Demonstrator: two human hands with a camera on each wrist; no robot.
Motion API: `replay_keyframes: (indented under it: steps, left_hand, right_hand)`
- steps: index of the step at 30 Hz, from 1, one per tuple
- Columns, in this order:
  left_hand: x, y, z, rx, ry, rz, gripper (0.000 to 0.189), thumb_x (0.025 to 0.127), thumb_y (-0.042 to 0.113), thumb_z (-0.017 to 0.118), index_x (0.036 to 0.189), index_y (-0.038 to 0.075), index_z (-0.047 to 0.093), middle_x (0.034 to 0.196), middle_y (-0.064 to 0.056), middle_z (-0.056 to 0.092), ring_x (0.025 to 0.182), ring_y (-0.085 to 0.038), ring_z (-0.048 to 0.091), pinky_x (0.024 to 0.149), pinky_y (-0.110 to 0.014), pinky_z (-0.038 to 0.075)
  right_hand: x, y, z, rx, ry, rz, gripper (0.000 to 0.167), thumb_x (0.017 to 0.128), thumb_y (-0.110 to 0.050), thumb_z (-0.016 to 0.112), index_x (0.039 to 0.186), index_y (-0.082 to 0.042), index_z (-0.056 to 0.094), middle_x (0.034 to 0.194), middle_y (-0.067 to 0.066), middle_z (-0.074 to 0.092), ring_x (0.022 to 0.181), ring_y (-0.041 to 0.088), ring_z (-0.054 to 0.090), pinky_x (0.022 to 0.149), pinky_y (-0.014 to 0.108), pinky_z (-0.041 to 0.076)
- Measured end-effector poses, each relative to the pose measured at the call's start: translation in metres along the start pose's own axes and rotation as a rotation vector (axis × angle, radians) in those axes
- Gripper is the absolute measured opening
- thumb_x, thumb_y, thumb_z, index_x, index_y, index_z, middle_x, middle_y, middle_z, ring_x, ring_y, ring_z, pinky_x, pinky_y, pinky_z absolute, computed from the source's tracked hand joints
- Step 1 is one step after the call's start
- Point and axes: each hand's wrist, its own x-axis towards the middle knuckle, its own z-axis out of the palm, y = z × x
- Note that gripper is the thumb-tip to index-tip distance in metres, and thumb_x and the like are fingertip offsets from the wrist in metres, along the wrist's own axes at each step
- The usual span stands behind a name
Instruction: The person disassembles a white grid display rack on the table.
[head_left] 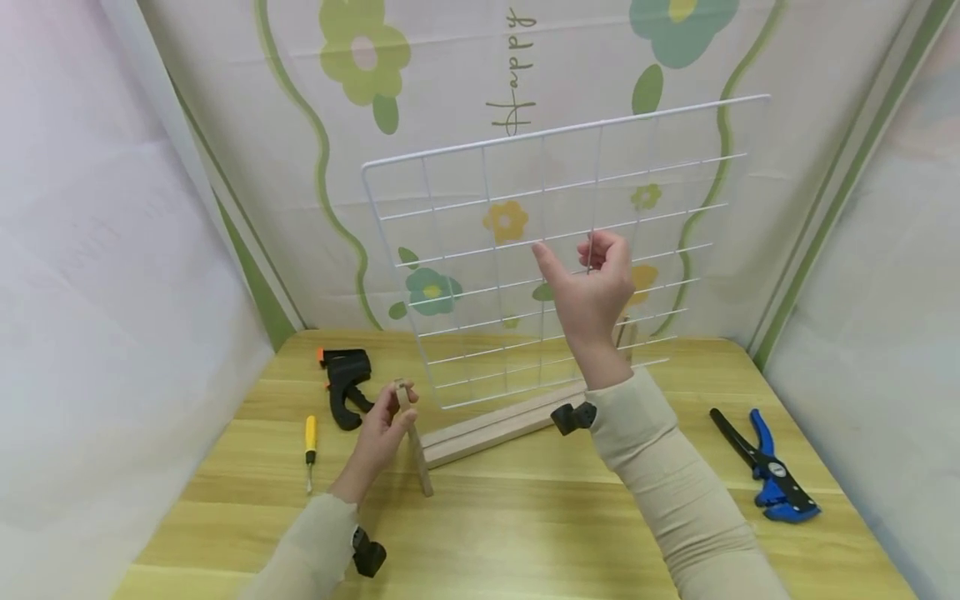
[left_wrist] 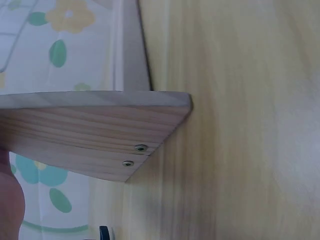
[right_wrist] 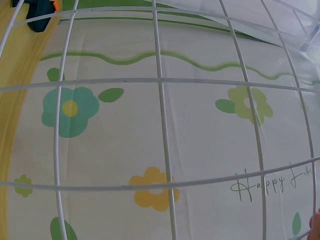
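Note:
A white wire grid panel [head_left: 480, 145] stands tilted above a wooden base; in the right wrist view its wires [right_wrist: 120, 80] cross most of the picture. My right hand [head_left: 596, 296] holds the grid near its middle, fingers curled round a wire and thumb raised. Lower left, my left hand [head_left: 381, 433] pinches the upper end of the base's upright wooden side piece [head_left: 420, 462]. A grooved wooden bar [head_left: 487, 437] runs from that piece toward the back right. Two screw heads show on the side piece [left_wrist: 85, 130] in the left wrist view. My right forearm hides part of the bar's far end.
On the wooden table [head_left: 540, 533], a black clamp [head_left: 347, 371] with orange tips and a yellow-handled screwdriver [head_left: 311, 433] lie at left. Blue-and-black pliers [head_left: 776, 475] lie at right. A flower-printed cloth [head_left: 450, 100] hangs behind, with pale walls on both sides.

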Motion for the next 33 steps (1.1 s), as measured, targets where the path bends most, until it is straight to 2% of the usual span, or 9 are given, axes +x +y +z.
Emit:
replay_keyframes:
  steps: [3, 5, 12, 16, 18, 22, 26, 30, 33]
  left_hand:
    - [0.000, -0.001, 0.000, -0.014, -0.020, -0.003, 0.033, 0.090, -0.008, 0.051, 0.122, -0.010, 0.043, 0.105, -0.022, 0.053, 0.102, -0.012, 0.053, 0.078, -0.016, 0.045]
    - [0.001, -0.002, -0.001, -0.016, -0.028, -0.003, 0.033, 0.089, -0.007, 0.052, 0.121, -0.010, 0.043, 0.105, -0.027, 0.052, 0.102, -0.009, 0.053, 0.078, -0.015, 0.045]
    - [0.003, -0.019, -0.008, -0.035, -0.029, -0.016, 0.033, 0.087, -0.008, 0.055, 0.119, -0.008, 0.047, 0.105, -0.022, 0.056, 0.101, -0.004, 0.054, 0.082, -0.015, 0.045]
    - [0.000, -0.031, -0.012, -0.122, 0.001, -0.045, 0.036, 0.084, -0.008, 0.060, 0.119, -0.008, 0.051, 0.107, -0.014, 0.062, 0.102, -0.004, 0.057, 0.086, -0.015, 0.044]
    - [-0.001, -0.035, -0.016, -0.197, -0.023, -0.037, 0.038, 0.083, -0.009, 0.060, 0.120, -0.010, 0.050, 0.108, -0.007, 0.064, 0.104, -0.006, 0.058, 0.088, -0.017, 0.045]
    - [0.006, -0.042, -0.031, -0.362, -0.162, -0.019, 0.039, 0.085, -0.006, 0.059, 0.122, -0.012, 0.049, 0.110, 0.000, 0.066, 0.105, -0.011, 0.060, 0.085, -0.021, 0.047]
    - [0.021, -0.046, -0.044, -0.418, -0.395, -0.045, 0.041, 0.088, 0.009, 0.061, 0.127, -0.001, 0.051, 0.118, 0.003, 0.063, 0.112, -0.012, 0.057, 0.089, -0.023, 0.045]
    - [0.035, -0.042, -0.048, -0.411, -0.595, -0.070, 0.055, 0.088, 0.025, 0.064, 0.134, 0.002, 0.046, 0.132, -0.001, 0.055, 0.122, -0.011, 0.049, 0.096, -0.023, 0.040]
    - [0.048, -0.039, -0.049, -0.425, -0.720, -0.080, 0.069, 0.086, 0.032, 0.065, 0.140, 0.001, 0.036, 0.140, -0.008, 0.045, 0.129, -0.013, 0.042, 0.103, -0.028, 0.035]
  right_hand:
    - [-0.005, 0.003, -0.006, -0.008, -0.004, 0.011, 0.056, 0.066, -0.028, 0.084, 0.093, 0.006, 0.049, 0.082, 0.008, 0.051, 0.077, 0.017, 0.047, 0.069, 0.026, 0.039]
    - [-0.009, 0.005, -0.010, -0.008, 0.000, 0.024, 0.056, 0.066, -0.028, 0.084, 0.094, 0.006, 0.049, 0.083, 0.007, 0.051, 0.077, 0.016, 0.046, 0.070, 0.025, 0.039]
    - [-0.019, 0.009, -0.019, -0.045, 0.027, 0.020, 0.057, 0.066, -0.029, 0.084, 0.095, 0.007, 0.051, 0.083, 0.016, 0.054, 0.077, 0.018, 0.048, 0.072, 0.027, 0.040]
    - [-0.029, 0.010, -0.024, -0.049, 0.049, 0.031, 0.055, 0.064, -0.025, 0.085, 0.094, 0.006, 0.052, 0.083, 0.018, 0.055, 0.077, 0.021, 0.049, 0.074, 0.028, 0.040]
    - [-0.035, 0.012, -0.028, -0.046, 0.050, 0.040, 0.054, 0.063, -0.024, 0.085, 0.095, 0.006, 0.052, 0.082, 0.016, 0.055, 0.077, 0.021, 0.048, 0.074, 0.030, 0.040]
    - [-0.044, 0.017, -0.035, -0.047, 0.050, 0.079, 0.056, 0.064, -0.024, 0.085, 0.097, 0.006, 0.052, 0.082, 0.001, 0.053, 0.078, 0.014, 0.048, 0.075, 0.030, 0.040]
    - [-0.053, 0.021, -0.046, -0.050, 0.064, 0.102, 0.055, 0.064, -0.021, 0.085, 0.098, 0.007, 0.052, 0.083, -0.008, 0.052, 0.080, 0.017, 0.049, 0.075, 0.028, 0.040]
    - [-0.060, 0.024, -0.056, -0.051, 0.078, 0.105, 0.055, 0.064, -0.016, 0.084, 0.100, 0.010, 0.051, 0.084, 0.002, 0.055, 0.081, 0.023, 0.050, 0.076, 0.027, 0.039]
    - [-0.063, 0.024, -0.063, -0.049, 0.090, 0.128, 0.055, 0.064, -0.015, 0.084, 0.100, 0.011, 0.051, 0.085, 0.009, 0.055, 0.082, 0.020, 0.048, 0.078, 0.026, 0.037]
